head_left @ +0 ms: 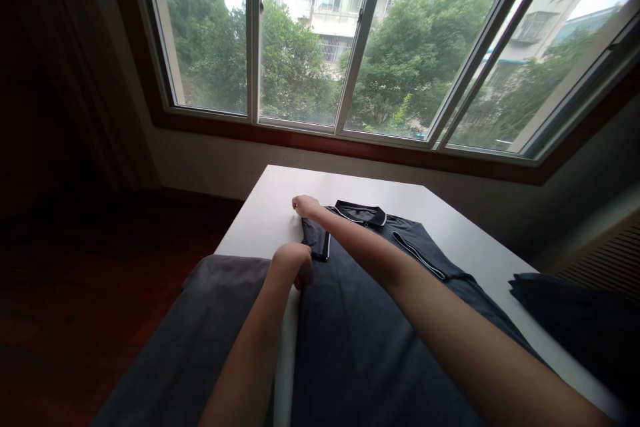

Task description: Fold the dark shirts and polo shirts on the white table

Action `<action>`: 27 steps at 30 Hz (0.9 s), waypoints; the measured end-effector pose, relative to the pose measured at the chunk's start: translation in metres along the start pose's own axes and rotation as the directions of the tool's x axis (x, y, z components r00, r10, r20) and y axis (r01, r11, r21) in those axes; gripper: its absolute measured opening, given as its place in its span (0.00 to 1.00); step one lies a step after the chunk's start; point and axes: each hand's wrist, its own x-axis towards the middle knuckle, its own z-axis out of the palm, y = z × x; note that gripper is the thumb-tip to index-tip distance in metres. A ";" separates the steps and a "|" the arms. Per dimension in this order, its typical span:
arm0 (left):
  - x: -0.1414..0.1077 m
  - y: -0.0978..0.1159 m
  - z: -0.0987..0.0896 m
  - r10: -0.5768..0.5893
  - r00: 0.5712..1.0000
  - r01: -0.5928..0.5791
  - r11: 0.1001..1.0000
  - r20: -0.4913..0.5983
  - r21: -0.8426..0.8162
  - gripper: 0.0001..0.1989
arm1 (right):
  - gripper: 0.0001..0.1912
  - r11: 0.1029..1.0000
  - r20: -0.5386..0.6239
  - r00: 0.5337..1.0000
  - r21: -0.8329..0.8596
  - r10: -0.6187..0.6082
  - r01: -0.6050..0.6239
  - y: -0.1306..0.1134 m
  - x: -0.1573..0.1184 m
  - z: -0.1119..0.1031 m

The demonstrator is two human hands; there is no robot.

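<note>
A dark grey shirt (360, 320) lies spread on a white table (280, 197), its black collar (367, 213) with white trim toward the window. Its left sleeve (316, 237) is folded inward over the body, and the right sleeve (420, 255) also lies across the front. My right hand (305, 205) reaches across to the shirt's left shoulder, fingers closed on the fabric there. Nearer to me, my left hand (295, 263) is closed at the shirt's left edge, just below the folded sleeve cuff; its fingertips are partly hidden.
Another dark grey cloth (220, 300) covers the table's left side. A dark garment pile (575, 320) lies at the right edge. Beyond the table are a wall and a wide window (300, 67). Reddish floor (100, 293) shows at the left.
</note>
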 end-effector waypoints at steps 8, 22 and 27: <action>-0.022 0.041 0.005 0.257 0.966 -0.255 0.966 -0.029 0.048 0.12 | 0.15 0.984 -0.048 0.998 0.173 0.049 -0.040 0.071 0.000 -0.021; -0.010 0.098 0.081 0.450 0.871 -0.405 0.884 -0.195 0.232 0.17 | 0.20 0.902 -0.180 0.969 0.424 0.168 -0.077 0.159 -0.042 -0.006; -0.001 0.103 0.098 0.465 0.868 -0.430 0.879 -0.176 0.206 0.19 | 0.23 0.912 -0.227 0.959 0.404 0.169 -0.065 0.177 -0.050 0.004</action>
